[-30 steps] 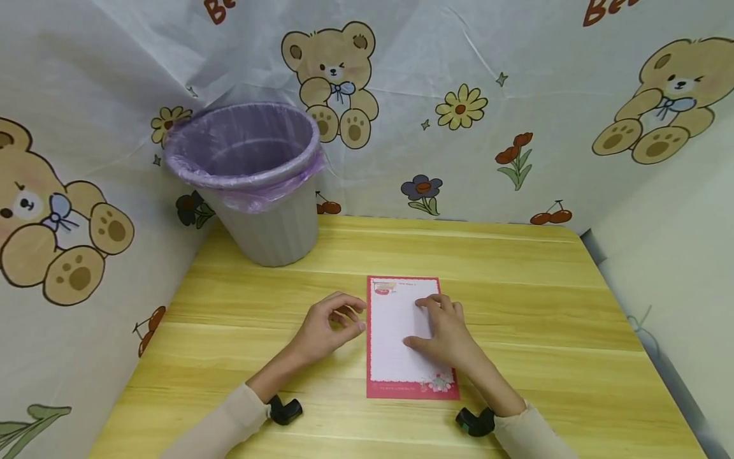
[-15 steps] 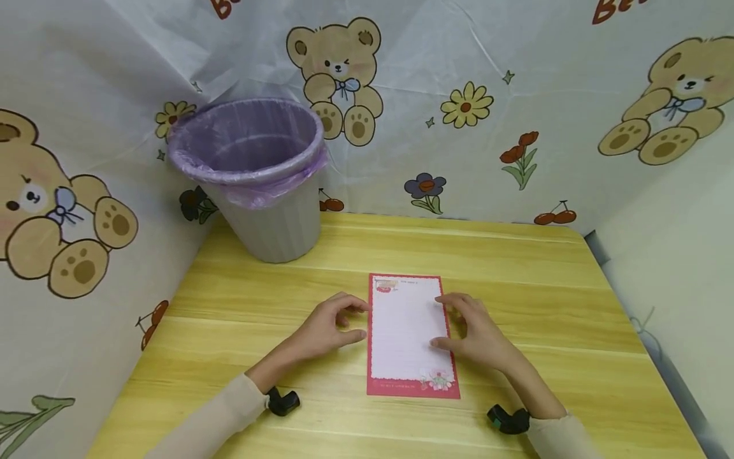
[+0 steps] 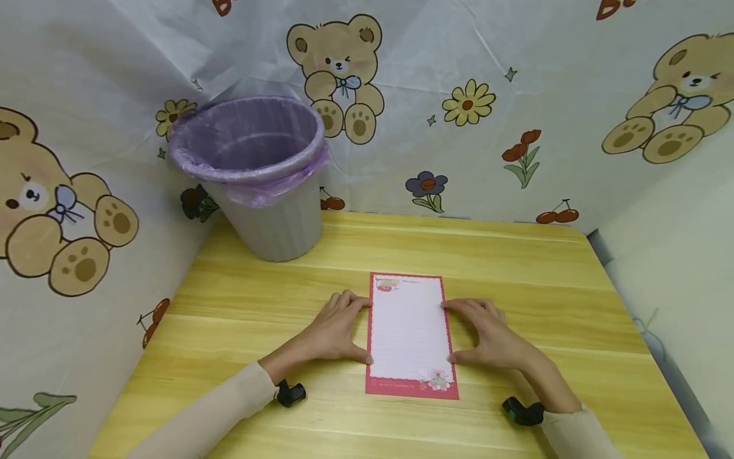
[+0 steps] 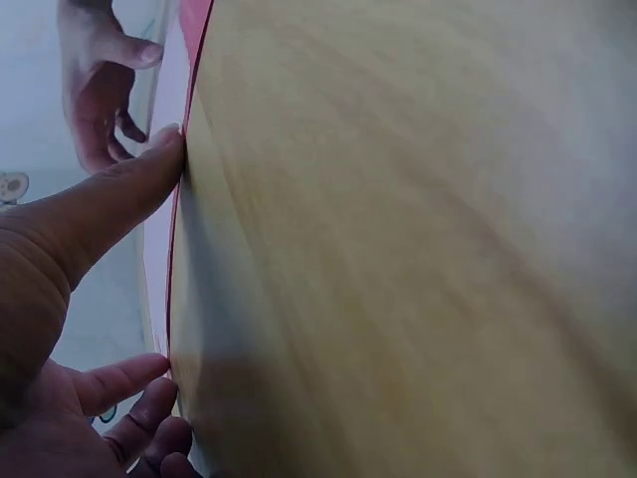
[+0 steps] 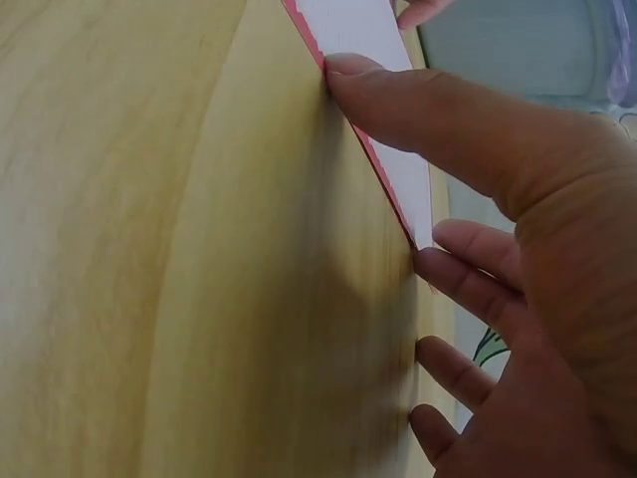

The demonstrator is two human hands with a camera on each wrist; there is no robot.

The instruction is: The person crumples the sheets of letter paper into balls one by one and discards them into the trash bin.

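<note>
A sheet of pink-bordered notepaper [image 3: 408, 331], faintly ruled with flowers in its lower right corner, lies flat on the wooden table. My left hand [image 3: 335, 328] touches its left edge, thumb and forefinger spread wide apart along the border. On the opposite side, my right hand [image 3: 490, 335] has its thumb and fingertips at the right edge in the same spread way. The left wrist view shows my left thumb [image 4: 109, 204] right at the red edge. In the right wrist view, my right thumb [image 5: 428, 105] meets the border, the other fingers farther along it.
A grey bin [image 3: 281, 223] with a purple plastic liner [image 3: 275, 185] stands at the table's back left. Behind the table [image 3: 516, 274] hangs a white cloth [image 3: 390, 51] printed with bears and flowers. Each wrist wears a small black camera.
My right hand has moved right, from over the paper to its right edge. My left thumb and forefinger have spread and come up to the left edge. The paper has stayed nearly in place.
</note>
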